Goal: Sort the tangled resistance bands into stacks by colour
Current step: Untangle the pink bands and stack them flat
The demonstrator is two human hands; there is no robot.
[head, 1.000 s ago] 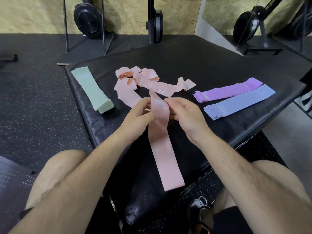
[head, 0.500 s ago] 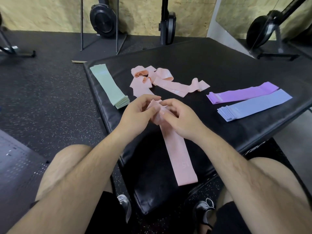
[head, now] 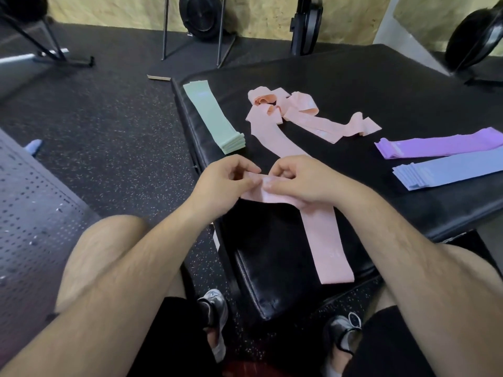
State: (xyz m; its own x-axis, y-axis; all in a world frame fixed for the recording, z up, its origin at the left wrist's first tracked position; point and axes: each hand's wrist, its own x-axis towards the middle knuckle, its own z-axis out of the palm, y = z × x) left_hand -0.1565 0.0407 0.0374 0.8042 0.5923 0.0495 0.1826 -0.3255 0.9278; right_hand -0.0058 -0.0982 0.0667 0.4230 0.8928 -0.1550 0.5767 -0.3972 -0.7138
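Both hands work on one pink band (head: 324,240) at the near edge of the black padded bench (head: 353,85). My left hand (head: 226,183) pinches its upper end from the left, and my right hand (head: 302,180) pinches it from the right. The band's free end hangs down over the bench's front. Behind my hands lies a tangle of pink bands (head: 294,115). A green stack (head: 215,121) sits at the left edge. A purple stack (head: 441,144) and a blue stack (head: 451,171) lie at the right.
The bench's left edge drops to speckled rubber floor (head: 109,126). A perforated grey platform (head: 30,208) is at the near left. Gym stands and weight plates (head: 201,17) line the far wall. My knees and shoes are below the bench front.
The held pink band now runs sideways between my hands, which have drawn closer to me. The camera view has shifted left and down.
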